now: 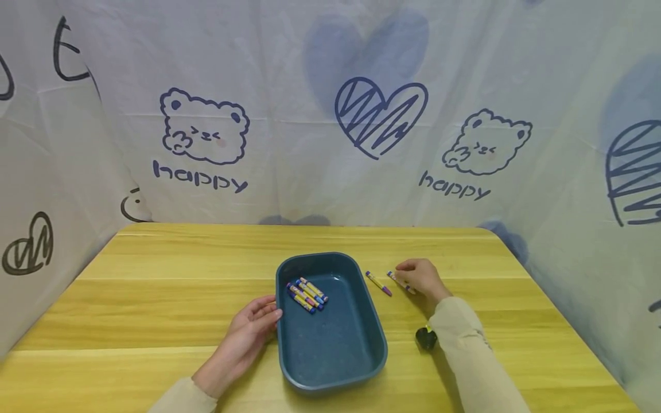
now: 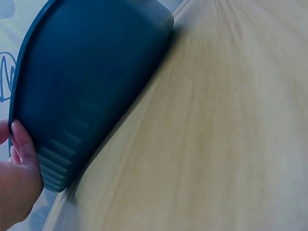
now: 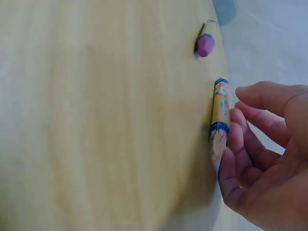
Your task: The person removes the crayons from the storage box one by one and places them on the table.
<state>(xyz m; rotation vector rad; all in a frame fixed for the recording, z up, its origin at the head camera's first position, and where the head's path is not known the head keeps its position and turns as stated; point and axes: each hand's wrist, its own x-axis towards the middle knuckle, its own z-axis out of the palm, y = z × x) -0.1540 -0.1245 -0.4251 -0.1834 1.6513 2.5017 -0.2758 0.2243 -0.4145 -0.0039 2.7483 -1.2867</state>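
Observation:
My left hand [image 1: 248, 332] holds the left rim of a dark blue-green plastic bin [image 1: 330, 353], its thumb over the edge and its fingers along the outer wall. Several crayons [image 1: 310, 295] in yellow wrappers lie together in the bin's far left part. To the bin's right, my right hand [image 1: 420, 278] is at a pale-tipped crayon [image 3: 221, 106] with blue bands. In the right wrist view its loosely bent fingers lie alongside that crayon, and the thumb stands apart from it. A purple-tipped crayon [image 1: 378, 283] lies between this hand and the bin.
A small black object [image 1: 426, 338] with a yellow-green bit sits by the right sleeve. The wooden table [image 1: 170, 275] ends at a white cloth [image 1: 289, 143] with printed hearts and bears, which also hangs at both sides.

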